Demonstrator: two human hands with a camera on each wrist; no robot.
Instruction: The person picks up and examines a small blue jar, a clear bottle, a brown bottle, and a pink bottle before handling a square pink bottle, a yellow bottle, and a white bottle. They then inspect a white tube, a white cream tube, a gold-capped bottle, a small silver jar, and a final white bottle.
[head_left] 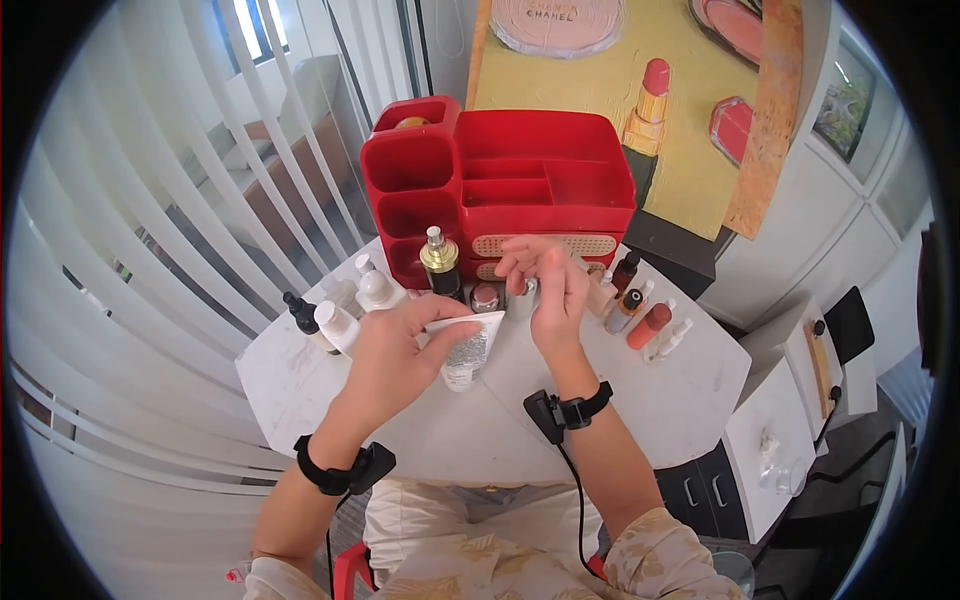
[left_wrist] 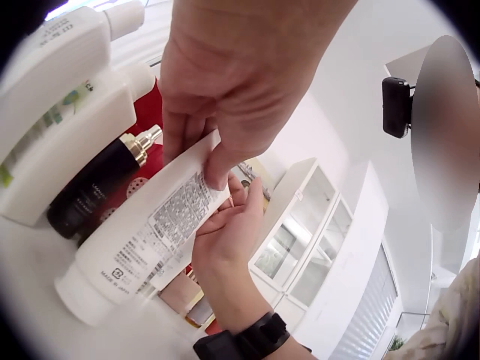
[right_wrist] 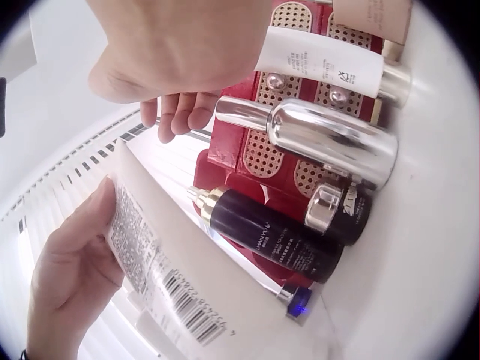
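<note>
My left hand [head_left: 395, 350] pinches a white squeeze tube [head_left: 468, 358] by its flat crimped end, cap down, near the tabletop. Printed text and a barcode face the right wrist view. My right hand [head_left: 557, 305] is raised beside a shiny silver bottle [right_wrist: 334, 142], fingers loosely bent with nothing between them. In the right wrist view its fingertips show near the bottle's cap. A black bottle with a gold collar [head_left: 440, 268] and a small jar with a pinkish lid [head_left: 486, 296] stand behind the tube.
Behind the bottles rises a red organizer [head_left: 545, 215] with woven drawer fronts. White bottles [head_left: 378, 288] and a dark pump bottle [head_left: 305, 318] stand at left. Several small cosmetics, including a red-orange bottle [head_left: 650, 326], line the right of the white table [head_left: 560, 450].
</note>
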